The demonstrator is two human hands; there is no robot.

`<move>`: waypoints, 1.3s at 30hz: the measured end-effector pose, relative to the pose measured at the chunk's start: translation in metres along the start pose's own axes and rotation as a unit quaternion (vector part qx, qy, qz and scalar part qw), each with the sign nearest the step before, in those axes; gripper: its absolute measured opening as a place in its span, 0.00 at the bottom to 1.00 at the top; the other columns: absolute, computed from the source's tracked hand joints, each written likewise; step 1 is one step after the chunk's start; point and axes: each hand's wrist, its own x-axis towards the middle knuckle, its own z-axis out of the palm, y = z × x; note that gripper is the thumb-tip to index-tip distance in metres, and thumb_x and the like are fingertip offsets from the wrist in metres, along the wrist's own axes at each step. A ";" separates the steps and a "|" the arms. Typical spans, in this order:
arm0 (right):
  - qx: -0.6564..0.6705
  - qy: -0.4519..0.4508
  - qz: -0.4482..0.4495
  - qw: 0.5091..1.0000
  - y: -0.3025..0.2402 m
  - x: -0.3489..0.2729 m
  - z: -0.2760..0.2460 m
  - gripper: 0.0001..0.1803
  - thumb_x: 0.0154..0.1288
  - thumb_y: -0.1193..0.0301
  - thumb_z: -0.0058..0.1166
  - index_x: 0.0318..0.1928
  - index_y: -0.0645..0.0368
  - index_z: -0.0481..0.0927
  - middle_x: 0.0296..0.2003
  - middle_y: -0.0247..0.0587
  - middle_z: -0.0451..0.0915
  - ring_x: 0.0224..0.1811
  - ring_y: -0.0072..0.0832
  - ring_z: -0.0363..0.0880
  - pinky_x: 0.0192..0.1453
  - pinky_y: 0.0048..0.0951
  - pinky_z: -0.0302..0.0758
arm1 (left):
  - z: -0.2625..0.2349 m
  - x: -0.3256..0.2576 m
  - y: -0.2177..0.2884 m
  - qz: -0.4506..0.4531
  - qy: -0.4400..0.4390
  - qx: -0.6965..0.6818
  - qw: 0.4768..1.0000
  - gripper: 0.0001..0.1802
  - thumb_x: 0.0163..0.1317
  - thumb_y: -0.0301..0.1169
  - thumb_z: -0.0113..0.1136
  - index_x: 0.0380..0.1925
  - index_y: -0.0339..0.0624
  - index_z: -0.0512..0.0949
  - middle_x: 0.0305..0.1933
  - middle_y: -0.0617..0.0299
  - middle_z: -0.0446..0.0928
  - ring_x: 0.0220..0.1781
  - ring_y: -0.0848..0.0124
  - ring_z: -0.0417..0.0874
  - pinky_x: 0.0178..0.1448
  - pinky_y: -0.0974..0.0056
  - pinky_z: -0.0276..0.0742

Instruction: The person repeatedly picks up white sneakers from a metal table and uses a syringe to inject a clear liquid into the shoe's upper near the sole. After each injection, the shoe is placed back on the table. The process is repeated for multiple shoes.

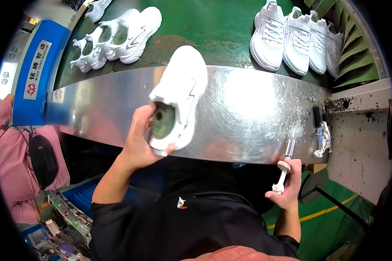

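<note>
My left hand (140, 138) grips a white sneaker (185, 71) by its heel and collar, with the toe pointing away from me. The green insole shows through the shoe's opening. Over the near edge of the metal worktop, my right hand (292, 185) is closed around a syringe (282, 177). Its see-through barrel (290, 147) points away from me, and whitish material coats the flange and plunger. To the right of that hand, a black-handled tool (317, 116) lies beside a crumpled white strip (323, 140) on the worktop.
Beyond the curved metal worktop (104, 102), a green surface (204, 26) carries white sneakers in a left group (135, 37) and a right group (268, 37). Green flaps (357, 48) hang at the far right. At left, a person in a pink sleeve (13, 152) is near a blue machine (48, 56).
</note>
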 end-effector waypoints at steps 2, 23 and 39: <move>0.031 -0.006 0.042 0.999 0.004 -0.011 -0.005 0.56 0.37 0.38 0.68 0.58 0.66 0.62 0.44 0.38 0.66 0.44 0.26 0.66 0.50 0.29 0.66 | -0.005 0.004 0.005 -0.143 0.005 -0.288 0.947 0.56 0.40 0.28 0.69 0.68 0.52 0.45 0.59 0.51 0.59 0.53 0.63 0.72 0.54 0.56 0.74; 0.419 -0.063 -0.032 0.905 -0.073 0.066 0.007 0.54 0.36 0.28 0.58 0.56 0.54 0.62 0.36 0.43 0.70 0.35 0.26 0.61 0.36 0.26 0.57 | 0.014 0.113 0.023 -0.055 -0.018 -0.642 0.764 0.23 0.53 0.27 0.60 0.50 0.36 0.70 0.43 0.58 0.78 0.44 0.71 0.80 0.50 0.65 0.77; 0.568 -0.215 -0.063 0.792 -0.150 0.142 0.039 0.40 0.49 0.33 0.56 0.50 0.52 0.67 0.35 0.51 0.80 0.40 0.34 0.63 0.44 0.34 0.59 | 0.010 0.085 0.018 -0.037 -0.086 -0.627 0.773 0.37 0.35 0.25 0.76 0.50 0.39 0.72 0.49 0.54 0.77 0.52 0.66 0.78 0.57 0.62 0.73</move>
